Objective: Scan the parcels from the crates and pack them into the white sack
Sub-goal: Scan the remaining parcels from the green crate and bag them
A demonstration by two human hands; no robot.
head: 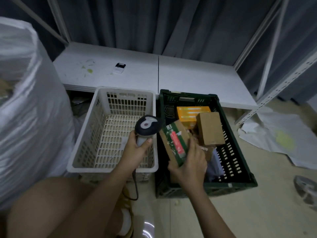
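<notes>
Scanner meets parcel over the crates, head view.

Left hand (136, 148) grips the barcode scanner (147, 125) above the white crate (85, 134), its head turned toward the green-taped parcel (173, 142), which the right hand (188, 162) holds tilted over the green crate (240, 152). More boxes lie inside; the white sack (29, 109) stands at far left. Best, I judge, to steady the parcel, face its label squarely to the scanner, then carry it left to the sack.
</notes>
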